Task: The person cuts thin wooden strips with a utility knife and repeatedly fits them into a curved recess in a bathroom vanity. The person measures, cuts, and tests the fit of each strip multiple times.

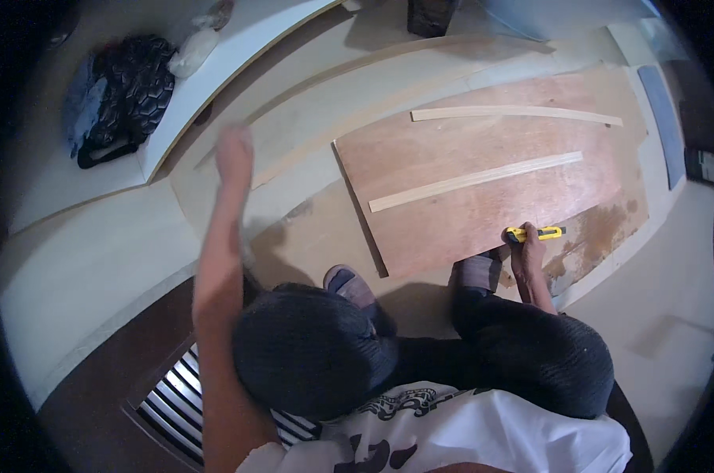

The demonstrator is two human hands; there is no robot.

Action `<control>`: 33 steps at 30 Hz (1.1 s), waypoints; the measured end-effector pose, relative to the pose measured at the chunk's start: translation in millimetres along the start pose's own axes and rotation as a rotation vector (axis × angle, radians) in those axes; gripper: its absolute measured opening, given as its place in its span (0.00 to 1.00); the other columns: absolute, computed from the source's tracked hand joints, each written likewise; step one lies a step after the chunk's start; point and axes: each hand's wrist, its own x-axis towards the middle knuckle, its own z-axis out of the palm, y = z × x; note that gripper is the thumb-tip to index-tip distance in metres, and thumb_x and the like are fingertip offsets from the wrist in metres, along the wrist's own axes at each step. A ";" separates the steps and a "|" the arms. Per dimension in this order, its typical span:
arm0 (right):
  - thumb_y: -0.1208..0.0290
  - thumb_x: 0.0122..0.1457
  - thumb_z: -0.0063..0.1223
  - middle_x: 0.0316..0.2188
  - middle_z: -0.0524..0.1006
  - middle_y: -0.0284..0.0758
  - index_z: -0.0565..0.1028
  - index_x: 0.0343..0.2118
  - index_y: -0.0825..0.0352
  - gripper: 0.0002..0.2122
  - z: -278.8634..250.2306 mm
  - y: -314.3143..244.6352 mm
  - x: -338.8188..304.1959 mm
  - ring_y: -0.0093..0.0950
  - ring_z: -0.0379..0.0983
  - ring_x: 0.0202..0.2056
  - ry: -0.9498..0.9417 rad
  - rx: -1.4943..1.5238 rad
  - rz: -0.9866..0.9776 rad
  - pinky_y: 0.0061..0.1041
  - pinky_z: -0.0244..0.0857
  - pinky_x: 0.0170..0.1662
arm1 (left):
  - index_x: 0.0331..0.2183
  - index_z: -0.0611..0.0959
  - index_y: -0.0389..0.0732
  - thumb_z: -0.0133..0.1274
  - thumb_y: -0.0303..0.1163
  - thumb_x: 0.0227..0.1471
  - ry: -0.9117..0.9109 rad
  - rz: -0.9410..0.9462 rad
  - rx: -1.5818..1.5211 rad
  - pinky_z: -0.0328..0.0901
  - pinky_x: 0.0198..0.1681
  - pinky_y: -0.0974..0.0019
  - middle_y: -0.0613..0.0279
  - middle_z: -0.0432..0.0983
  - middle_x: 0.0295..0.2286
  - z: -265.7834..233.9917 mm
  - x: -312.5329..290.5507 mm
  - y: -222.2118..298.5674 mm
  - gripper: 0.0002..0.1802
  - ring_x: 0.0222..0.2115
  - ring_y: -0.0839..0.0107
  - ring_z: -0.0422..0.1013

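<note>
A yellow box cutter [552,232] lies in my right hand [530,252], whose fingers wrap round its handle. This hand is at the near edge of a reddish plywood sheet [443,225] on the floor, beside my foot. My left hand [234,154] is raised at the left, near a white shelf edge and apart from the plywood. Motion smears its fingers, so what it holds, if anything, is not clear. Two pale wooden strips lie on the sheet: one strip [475,182] across its middle, the other strip [514,112] near its far edge.
A white board-like surface [49,177] with a brown edge is at the upper left, bearing a black quilted bag [136,98]. Stained brown sheet material [609,229] shows under the plywood. A blue-grey panel [663,126] lies at the right. My slippered feet [350,285] flank the plywood's near corner.
</note>
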 end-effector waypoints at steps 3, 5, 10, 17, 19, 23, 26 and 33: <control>0.71 0.57 0.51 0.28 0.70 0.37 0.69 0.31 0.73 0.09 -4.0 -3.2 0.6 0.32 0.73 0.28 0.013 -0.065 0.035 0.32 0.74 0.33 | 0.46 0.77 0.38 0.58 0.32 0.47 -0.249 0.106 -0.167 0.59 0.53 0.54 0.48 0.71 0.44 39.6 -68.2 11.1 0.22 0.49 0.49 0.64; 0.72 0.56 0.51 0.26 0.69 0.37 0.68 0.31 0.73 0.09 17.7 -9.0 -10.5 0.32 0.73 0.27 0.031 -0.084 0.060 0.32 0.74 0.31 | 0.43 0.77 0.37 0.60 0.32 0.45 -0.168 0.035 -0.064 0.60 0.51 0.54 0.48 0.71 0.43 52.2 -90.5 -1.2 0.21 0.49 0.51 0.64; 0.73 0.55 0.49 0.23 0.68 0.37 0.67 0.29 0.72 0.07 14.0 -8.3 -5.5 0.33 0.71 0.21 0.061 0.020 0.032 0.34 0.73 0.27 | 0.38 0.77 0.37 0.58 0.31 0.45 -0.348 -0.026 -0.202 0.61 0.46 0.54 0.51 0.70 0.36 32.0 -79.5 6.5 0.16 0.40 0.54 0.66; 0.75 0.53 0.50 0.22 0.66 0.36 0.66 0.27 0.71 0.06 26.7 -15.4 -17.5 0.31 0.69 0.21 0.076 0.038 -0.026 0.34 0.72 0.25 | 0.35 0.79 0.33 0.51 0.32 0.51 -0.383 -0.105 -0.373 0.64 0.41 0.58 0.47 0.75 0.32 23.3 -54.7 -27.8 0.13 0.35 0.56 0.71; 0.77 0.54 0.49 0.23 0.66 0.35 0.65 0.27 0.71 0.05 20.5 -10.8 -12.9 0.31 0.70 0.22 0.062 0.043 -0.051 0.35 0.74 0.26 | 0.34 0.80 0.32 0.50 0.32 0.51 -0.489 -0.111 -0.344 0.65 0.39 0.60 0.47 0.76 0.30 -0.2 -42.8 -23.9 0.12 0.32 0.58 0.72; 0.77 0.54 0.49 0.23 0.66 0.36 0.65 0.28 0.72 0.06 22.6 -8.2 -12.2 0.32 0.69 0.21 0.067 0.081 -0.010 0.36 0.74 0.26 | 0.32 0.81 0.31 0.50 0.31 0.51 -0.361 -0.124 -0.356 0.65 0.37 0.61 0.47 0.76 0.26 -17.1 -41.5 -41.6 0.12 0.28 0.60 0.72; 0.76 0.54 0.50 0.23 0.66 0.37 0.65 0.28 0.72 0.07 32.7 -14.2 -20.7 0.32 0.70 0.22 0.079 0.082 0.026 0.36 0.74 0.26 | 0.32 0.80 0.31 0.50 0.31 0.52 -0.233 -0.172 -0.365 0.64 0.36 0.62 0.49 0.75 0.25 -30.4 -43.1 -73.1 0.12 0.27 0.62 0.71; 0.74 0.54 0.50 0.24 0.67 0.39 0.66 0.29 0.73 0.08 26.2 -11.5 -12.4 0.33 0.70 0.23 0.061 0.018 0.126 0.35 0.72 0.27 | 0.33 0.82 0.32 0.51 0.32 0.52 -0.197 -0.210 -0.299 0.63 0.33 0.69 0.61 0.74 0.22 -150.1 -29.2 -64.9 0.12 0.25 0.73 0.68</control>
